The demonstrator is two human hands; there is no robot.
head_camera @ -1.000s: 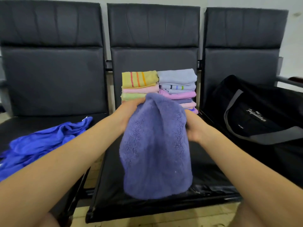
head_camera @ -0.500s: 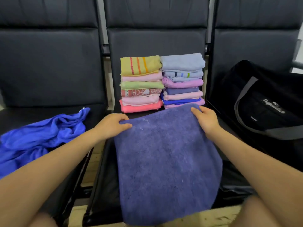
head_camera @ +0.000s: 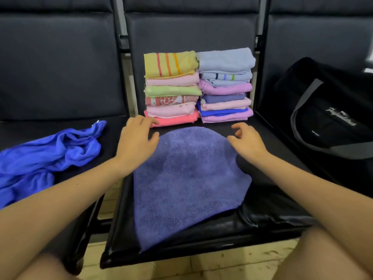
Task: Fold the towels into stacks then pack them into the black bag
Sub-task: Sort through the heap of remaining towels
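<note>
A purple-blue fluffy towel [head_camera: 187, 178] lies spread on the middle seat [head_camera: 268, 201], its near corner hanging over the front edge. My left hand [head_camera: 137, 138] hovers at its far left edge with relaxed fingers, holding nothing. My right hand [head_camera: 247, 141] is at the far right edge, fingers loosely curled and empty. Behind the towel stand two stacks of folded towels: the left stack [head_camera: 171, 87] topped by a yellow striped one, the right stack [head_camera: 225, 83] topped by a light blue one. The black bag [head_camera: 331, 122] sits on the right seat.
A crumpled bright blue towel [head_camera: 46, 154] lies on the left seat. The seat backs rise right behind the stacks. Tiled floor [head_camera: 222, 265] shows below the seat's front edge, and my knees are at the bottom corners.
The towel went from hanging in both hands to lying flat on the seat. Both hands have let go of its far corners.
</note>
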